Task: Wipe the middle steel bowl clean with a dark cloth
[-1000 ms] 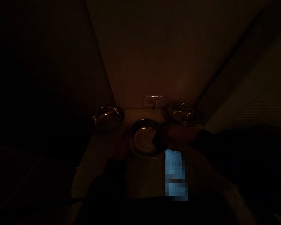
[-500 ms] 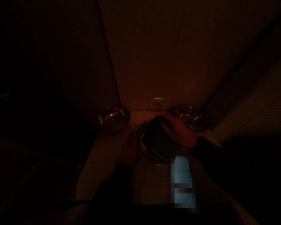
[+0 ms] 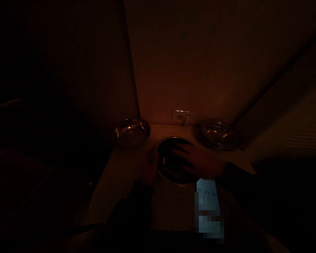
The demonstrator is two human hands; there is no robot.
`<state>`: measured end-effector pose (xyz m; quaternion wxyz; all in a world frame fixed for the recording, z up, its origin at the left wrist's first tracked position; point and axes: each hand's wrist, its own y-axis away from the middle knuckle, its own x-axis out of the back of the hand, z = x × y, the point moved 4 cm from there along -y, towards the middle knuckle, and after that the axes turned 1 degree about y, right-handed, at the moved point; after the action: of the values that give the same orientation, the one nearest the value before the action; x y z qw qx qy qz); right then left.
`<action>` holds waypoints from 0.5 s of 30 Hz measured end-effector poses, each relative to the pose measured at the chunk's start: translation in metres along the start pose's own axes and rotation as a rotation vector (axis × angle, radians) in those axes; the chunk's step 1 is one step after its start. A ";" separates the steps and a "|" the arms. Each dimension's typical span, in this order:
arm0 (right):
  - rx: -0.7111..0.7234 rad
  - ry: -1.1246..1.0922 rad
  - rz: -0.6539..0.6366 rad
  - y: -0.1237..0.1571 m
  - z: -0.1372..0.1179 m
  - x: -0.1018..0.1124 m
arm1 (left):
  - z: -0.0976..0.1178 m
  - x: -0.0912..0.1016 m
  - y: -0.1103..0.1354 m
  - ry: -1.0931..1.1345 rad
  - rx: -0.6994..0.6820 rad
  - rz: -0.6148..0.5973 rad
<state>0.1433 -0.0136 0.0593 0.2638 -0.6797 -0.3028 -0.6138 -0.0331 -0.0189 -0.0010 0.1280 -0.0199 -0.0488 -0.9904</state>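
A round metal dish (image 3: pixel 165 177) sits at the middle of the small wooden table, its inside very dark. My left hand (image 3: pixel 149 167) holds the dish by its left rim, thumb at the edge. Reaching in from the right, my right hand (image 3: pixel 197 160) lies over the dish with its fingers stretched out and slightly apart. Whether the dark green cloth is beneath those fingers is too dim to make out. Just below the right hand lies a lit phone (image 3: pixel 207 186) showing digits, its lower part pixelated.
A shiny metal bowl (image 3: pixel 131 135) stands at the table's back left corner. Stacked metal plates (image 3: pixel 221 135) are at the back right. On the wall behind is a socket (image 3: pixel 183 116) with something plugged in. The table (image 3: pixel 171 211) has a rounded left edge; the room is very dark.
The dark green cloth, gripped by my right hand above the dish before, is no longer distinct. My right hand has lowered into the dish with its fingers spreading. My left hand stays at the rim.
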 end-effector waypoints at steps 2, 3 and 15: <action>0.023 0.023 -0.085 0.000 -0.001 -0.008 | -0.001 0.000 0.000 0.004 0.002 0.001; 0.024 0.033 -0.107 -0.003 0.000 -0.011 | -0.001 0.001 0.000 0.004 0.004 0.003; 0.084 -0.082 -0.083 -0.033 -0.014 -0.026 | 0.006 -0.002 0.002 -0.078 -0.064 0.040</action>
<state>0.1073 -0.0038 0.0349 0.2540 -0.6793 -0.3668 -0.5826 -0.0305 -0.0197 0.0047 0.1450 -0.0634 -0.0215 -0.9872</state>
